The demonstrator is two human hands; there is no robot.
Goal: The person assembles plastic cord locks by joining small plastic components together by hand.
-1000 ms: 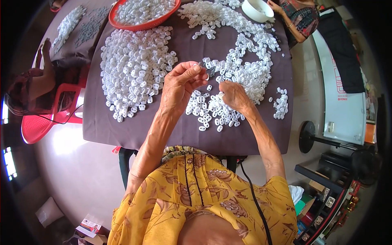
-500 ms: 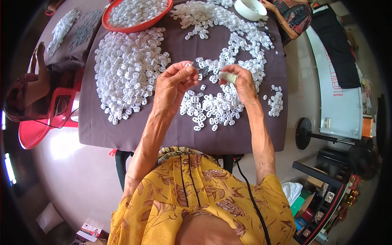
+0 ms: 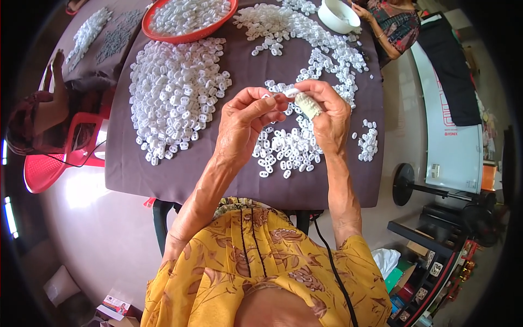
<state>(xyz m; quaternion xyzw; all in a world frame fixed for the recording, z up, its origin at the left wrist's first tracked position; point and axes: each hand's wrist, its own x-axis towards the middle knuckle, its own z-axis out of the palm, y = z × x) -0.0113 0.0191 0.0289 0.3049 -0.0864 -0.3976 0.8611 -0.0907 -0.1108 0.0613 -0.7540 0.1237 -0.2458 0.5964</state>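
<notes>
a small white plastic piece (image 3: 289, 92) is pinched between the fingertips of the left hand (image 3: 245, 117) and the right hand (image 3: 326, 111), both raised just above the middle of the worktop (image 3: 245, 182), which is covered with a dark purplish cloth. the left hand is closed, thumb against forefinger, on the left end of the piece; the right hand is closed on its right end, and a pale wrap (image 3: 308, 104) is seen around one finger of that hand. directly below the hands a loose scatter of white pieces (image 3: 286, 150) is spread on the cloth. to the left a large heap of white pieces (image 3: 174, 92) is laid out, well apart from the hands, and at the far edge a red tray (image 3: 188, 34) filled with the same pieces is set. a band of white pieces (image 3: 321, 46) is strewn from the far middle toward the right, and a small cluster (image 3: 368, 140) is placed near the right edge. a white bowl (image 3: 338, 15) is seen at the far right corner, with another person's hand (image 3: 360, 10) beside it. at the left edge a second person (image 3: 46, 117) is seated on a red chair (image 3: 46, 171).
</notes>
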